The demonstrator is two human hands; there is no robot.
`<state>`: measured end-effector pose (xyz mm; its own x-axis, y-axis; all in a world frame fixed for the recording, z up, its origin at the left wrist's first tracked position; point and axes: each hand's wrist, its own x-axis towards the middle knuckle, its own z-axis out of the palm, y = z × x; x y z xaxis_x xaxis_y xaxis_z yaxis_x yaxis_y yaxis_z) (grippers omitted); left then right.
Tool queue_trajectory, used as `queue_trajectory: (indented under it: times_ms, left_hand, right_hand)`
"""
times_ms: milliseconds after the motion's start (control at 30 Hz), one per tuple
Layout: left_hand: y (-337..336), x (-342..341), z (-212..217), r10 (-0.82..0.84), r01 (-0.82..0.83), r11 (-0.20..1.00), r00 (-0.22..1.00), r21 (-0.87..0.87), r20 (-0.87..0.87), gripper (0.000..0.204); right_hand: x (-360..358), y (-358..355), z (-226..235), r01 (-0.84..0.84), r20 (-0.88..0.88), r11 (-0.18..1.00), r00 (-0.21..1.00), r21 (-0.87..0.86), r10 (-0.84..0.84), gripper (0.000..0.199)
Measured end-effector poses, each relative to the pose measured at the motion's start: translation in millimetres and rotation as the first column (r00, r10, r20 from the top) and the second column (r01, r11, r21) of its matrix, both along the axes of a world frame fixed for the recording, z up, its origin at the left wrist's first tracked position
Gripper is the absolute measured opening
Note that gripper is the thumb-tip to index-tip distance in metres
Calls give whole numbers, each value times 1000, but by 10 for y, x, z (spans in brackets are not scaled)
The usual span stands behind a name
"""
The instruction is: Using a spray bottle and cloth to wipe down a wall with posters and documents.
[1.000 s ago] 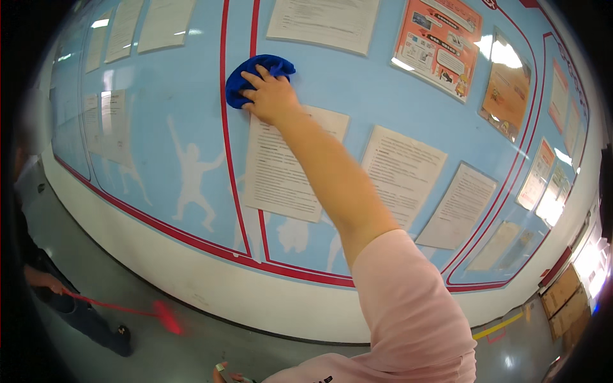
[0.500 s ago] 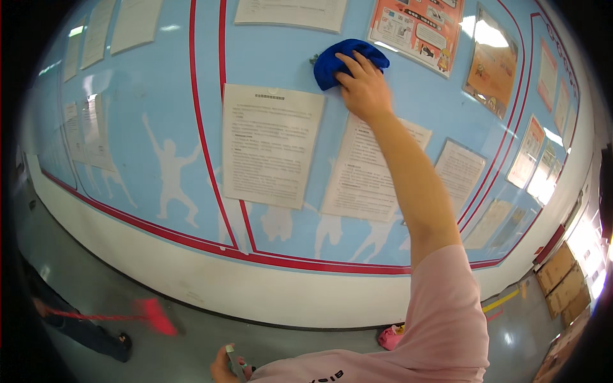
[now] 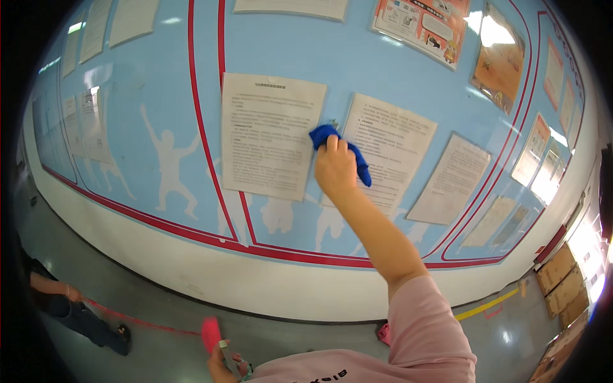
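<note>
My right hand (image 3: 336,167) presses a dark blue cloth (image 3: 324,134) against a light blue wall board, fingers closed over it. The cloth lies in the gap between two white printed sheets, the left sheet (image 3: 273,140) and the right sheet (image 3: 389,150), and overlaps the right one's edge. One end of the cloth hangs down past my hand. At the bottom of the view my left hand (image 3: 221,369) grips a narrow grey object (image 3: 228,357); its kind is not clear, and its lower part is hidden.
Coloured posters (image 3: 421,32) and further sheets are fixed to the board. At lower left a person (image 3: 60,303) holds a red-handled tool with a pink head (image 3: 210,333) low over the grey floor. Cardboard boxes (image 3: 562,281) stand at far right.
My right hand has moved the cloth down the board, from above the sheets into the gap between them. The other person's pink-headed tool has swung right, close to my left hand.
</note>
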<state>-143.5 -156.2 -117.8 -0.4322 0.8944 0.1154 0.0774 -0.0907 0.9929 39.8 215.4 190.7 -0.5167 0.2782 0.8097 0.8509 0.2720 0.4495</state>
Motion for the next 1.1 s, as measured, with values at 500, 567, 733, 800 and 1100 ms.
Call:
queue_trajectory:
  times_ms: [500, 567, 733, 800, 1100]
  left_hand:
    - [-136, 216, 388, -66, 38, 990, 976, -138, -209, 65]
    - [-150, 240, 335, -34, 20, 993, 991, -116, -127, 65]
    - [-143, 196, 287, -25, 10, 996, 983, -85, -182, 65]
    - [-142, 240, 362, 97, -46, 955, 982, -293, 164, 64]
    - [-145, 280, 305, 250, -133, 945, 881, -298, 402, 39]
  right_hand:
    - [400, -185, -2499, 243, 445, 779, 894, -577, 51, 20]
    - [216, -254, -2181, 241, 433, 650, 889, -721, 151, 19]
    - [-291, -478, -652, -337, 224, 807, 844, -486, 488, 14]
    - [-457, -552, 137, -529, 273, 844, 801, -93, 532, 13]
    - [-130, -118, 1961, -117, 146, 967, 986, 227, 85, 17]
